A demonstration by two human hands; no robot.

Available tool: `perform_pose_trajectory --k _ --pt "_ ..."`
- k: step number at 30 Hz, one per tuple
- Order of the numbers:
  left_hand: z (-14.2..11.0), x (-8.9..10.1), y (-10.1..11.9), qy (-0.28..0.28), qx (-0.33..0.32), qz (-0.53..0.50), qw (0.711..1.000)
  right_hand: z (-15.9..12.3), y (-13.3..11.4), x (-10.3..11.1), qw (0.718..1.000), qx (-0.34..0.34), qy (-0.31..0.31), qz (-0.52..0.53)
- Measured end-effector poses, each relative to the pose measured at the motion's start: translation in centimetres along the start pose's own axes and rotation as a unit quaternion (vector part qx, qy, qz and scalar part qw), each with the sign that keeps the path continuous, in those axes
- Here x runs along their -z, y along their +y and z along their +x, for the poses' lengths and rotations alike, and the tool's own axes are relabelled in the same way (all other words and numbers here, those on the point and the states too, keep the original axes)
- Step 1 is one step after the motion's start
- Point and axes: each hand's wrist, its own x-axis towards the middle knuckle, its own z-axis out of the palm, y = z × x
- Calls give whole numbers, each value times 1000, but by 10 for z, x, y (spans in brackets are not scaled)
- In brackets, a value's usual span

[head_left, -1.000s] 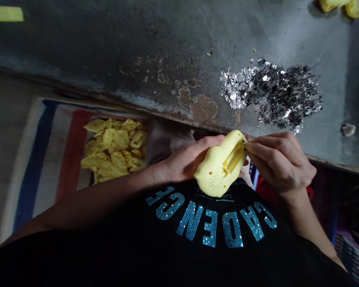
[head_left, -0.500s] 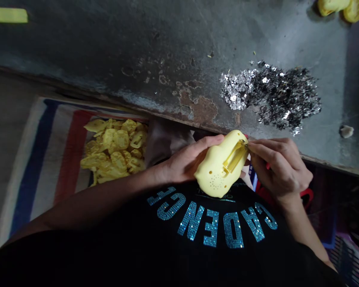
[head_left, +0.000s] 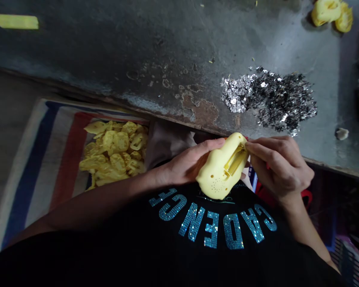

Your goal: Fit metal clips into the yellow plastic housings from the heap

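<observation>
My left hand point(head_left: 187, 161) is closed around a pale yellow plastic toy shell point(head_left: 217, 171), its thumb along the upper left side. The shell is tilted, with a long open battery compartment facing up and a patch of tiny speaker holes near its lower end. At the compartment's upper end, my right hand point(head_left: 279, 165) pinches a small metal piece between thumb and forefinger, mostly hidden by the fingertips. Beyond the hands, a heap of small shiny metal plates point(head_left: 283, 97) lies on the grey worktable point(head_left: 107, 44).
Many yellow plastic shells point(head_left: 116, 147) are piled at left, beside a striped woven sheet point(head_left: 62, 159). More yellow shells point(head_left: 326, 12) sit at the table's far right. A yellow strip point(head_left: 18, 21) lies far left, and a whitish lump point(head_left: 342, 133) near the right edge.
The view has shifted slightly. My right fingertips press closer into the compartment's upper end, covering the metal bit that showed there before. My left hand keeps its hold on the shell.
</observation>
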Motion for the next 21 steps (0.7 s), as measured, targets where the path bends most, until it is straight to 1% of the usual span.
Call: perform_pose_trajectory --k 3,6,9,12,16,18,21 --pt "0 0 -1 0 -6 3 1000 1 1 -1 1000 13 -18 -16" --pt "0 2 -1 -4 -17 4 1000 1 1 1 999 9 -34 -33" --pt "1 0 0 -15 -27 -2 1000 1 1 4 999 -2 -14 -31" --pt "1 -3 2 -34 -37 -5 999 -2 3 2 1000 9 -12 -26" --pt "0 -5 4 -28 -50 -17 998 -9 2 -6 1000 22 -5 -18" --pt "0 -5 3 -19 -55 -16 998 -9 0 -8 1000 -1 -11 2" --pt "0 -6 2 6 -72 4 997 -5 1 -4 990 -95 -27 98"
